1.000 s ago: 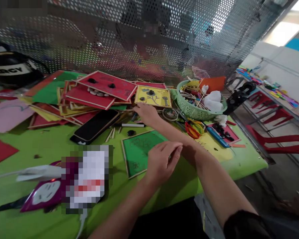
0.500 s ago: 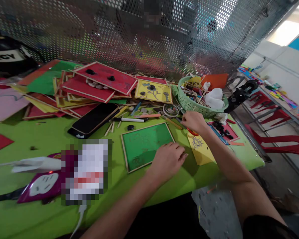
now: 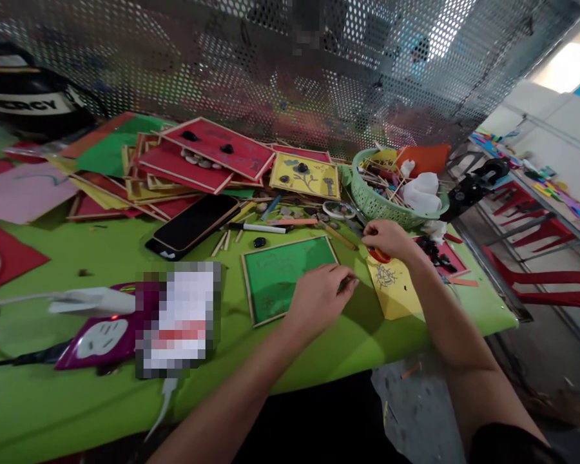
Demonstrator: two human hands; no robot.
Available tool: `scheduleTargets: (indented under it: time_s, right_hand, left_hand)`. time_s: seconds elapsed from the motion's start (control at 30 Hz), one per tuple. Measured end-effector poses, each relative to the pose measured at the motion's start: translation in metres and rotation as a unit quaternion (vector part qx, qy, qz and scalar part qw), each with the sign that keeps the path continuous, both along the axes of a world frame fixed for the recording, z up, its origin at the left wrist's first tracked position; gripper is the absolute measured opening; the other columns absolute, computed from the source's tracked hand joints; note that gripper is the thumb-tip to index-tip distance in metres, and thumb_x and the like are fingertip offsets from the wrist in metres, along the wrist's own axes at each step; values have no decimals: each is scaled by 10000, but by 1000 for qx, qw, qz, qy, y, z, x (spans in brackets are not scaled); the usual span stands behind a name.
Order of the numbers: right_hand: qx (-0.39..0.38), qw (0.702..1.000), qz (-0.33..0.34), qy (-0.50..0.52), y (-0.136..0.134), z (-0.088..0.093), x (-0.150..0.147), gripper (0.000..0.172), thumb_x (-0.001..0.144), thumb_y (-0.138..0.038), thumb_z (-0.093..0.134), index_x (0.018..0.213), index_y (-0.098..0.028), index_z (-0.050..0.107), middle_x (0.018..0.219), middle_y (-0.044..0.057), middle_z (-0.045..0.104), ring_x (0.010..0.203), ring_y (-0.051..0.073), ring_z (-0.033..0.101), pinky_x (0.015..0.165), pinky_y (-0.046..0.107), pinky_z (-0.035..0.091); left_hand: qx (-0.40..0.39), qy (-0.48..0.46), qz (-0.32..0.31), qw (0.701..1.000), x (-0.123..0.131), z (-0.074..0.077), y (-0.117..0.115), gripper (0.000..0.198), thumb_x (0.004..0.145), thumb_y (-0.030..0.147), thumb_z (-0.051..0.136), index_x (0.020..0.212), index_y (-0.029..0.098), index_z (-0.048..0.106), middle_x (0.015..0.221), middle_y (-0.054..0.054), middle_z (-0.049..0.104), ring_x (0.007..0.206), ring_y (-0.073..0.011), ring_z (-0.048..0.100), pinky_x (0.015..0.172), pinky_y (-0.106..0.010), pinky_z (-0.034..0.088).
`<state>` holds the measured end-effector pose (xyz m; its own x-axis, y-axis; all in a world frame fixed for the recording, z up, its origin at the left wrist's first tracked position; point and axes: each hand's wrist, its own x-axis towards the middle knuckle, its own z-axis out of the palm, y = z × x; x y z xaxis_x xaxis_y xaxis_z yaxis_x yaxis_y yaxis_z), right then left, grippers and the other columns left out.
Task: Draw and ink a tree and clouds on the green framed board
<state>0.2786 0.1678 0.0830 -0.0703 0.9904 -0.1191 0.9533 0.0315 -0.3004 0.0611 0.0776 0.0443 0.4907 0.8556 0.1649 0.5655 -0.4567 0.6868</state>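
Shifted rightward from the area below the yellow framed card (image 3: 314, 185), the right hand (image 3: 384, 237) now bends over the red-handled scissors (image 3: 379, 254), fingers narrow (whether they grip cannot be told). Those scissors lie ahead and right of the left hand (image 3: 321, 291), long axis slanting away leftward; that hand, loosely curled, contents unclear, overlaps the green framed panel (image 3: 280, 270)

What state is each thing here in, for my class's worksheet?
Left hand: loosely curled by green board
Right hand: curled at scissors
Green board: flat, drawn on
Scissors: partly covered, open or shut unclear
Yellow sheet: flat, drawn on
Phone: face up, screen dark
Power strip: light lit
Basket: heaped
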Motion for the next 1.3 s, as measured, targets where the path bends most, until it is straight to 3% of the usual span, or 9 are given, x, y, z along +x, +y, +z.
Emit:
scheduleTargets:
  time_s: [0.17, 0.37, 0.53, 0.63, 0.83, 1.3]
  right_hand:
    - [-31, 989, -12, 142, 1, -2, 11, 143, 663, -339, 633, 658, -197, 621, 576, -38, 567, 600, 136, 490, 599, 267, 341]
    - [-79, 969, -4, 232, 0, -3, 5, 207, 665, -392, 608, 682, -189, 645, 596, -35, 595, 566, 124, 483, 591, 267, 378]
    - [-134, 927, -5, 350, -3, -2, 4, 250, 661, -393, 677, 779, -174, 709, 579, -41, 591, 483, 90, 396, 499, 242, 295]
    - [-146, 909, -2, 390, -5, -3, 5, 251, 662, -372, 716, 816, -175, 737, 631, -19, 649, 495, 83, 419, 493, 233, 296]
    - [-152, 891, 3, 429, -8, -5, 6, 246, 675, -342, 757, 852, -170, 760, 696, -4, 685, 590, 96, 534, 562, 226, 393]
    - [-116, 898, 9, 423, -12, -3, 4, 243, 673, -305, 770, 878, -188, 716, 714, -33, 666, 629, 102, 560, 631, 238, 438]
  left_hand:
    - [-10, -10, 11, 1000, 0, -1, 0, 106, 984, 260, 619, 996, 220, 717, 977, -15, 772, 898, -208, 704, 758, -317, 501]
    - [-13, 9, 2, 1000, 0, 0, 0, 142, 992, 262, 590, 989, 216, 725, 962, -21, 772, 888, -209, 710, 750, -320, 518]
    - [-23, 12, 6, 1000, 0, 1, 0, 139, 987, 256, 594, 995, 216, 726, 965, -22, 771, 886, -206, 708, 751, -323, 520]
    - [-33, 16, 11, 999, 0, 3, 0, 131, 987, 262, 602, 1008, 214, 723, 971, -17, 769, 896, -214, 707, 747, -325, 510]
    - [-39, 17, 13, 999, 0, 4, 1, 130, 989, 253, 596, 1011, 216, 719, 984, -15, 773, 906, -210, 707, 749, -311, 498]
    - [-12, 71, 2, 997, 1, 5, 1, 169, 1008, 284, 570, 993, 209, 721, 998, -45, 765, 955, -244, 708, 802, -359, 530]
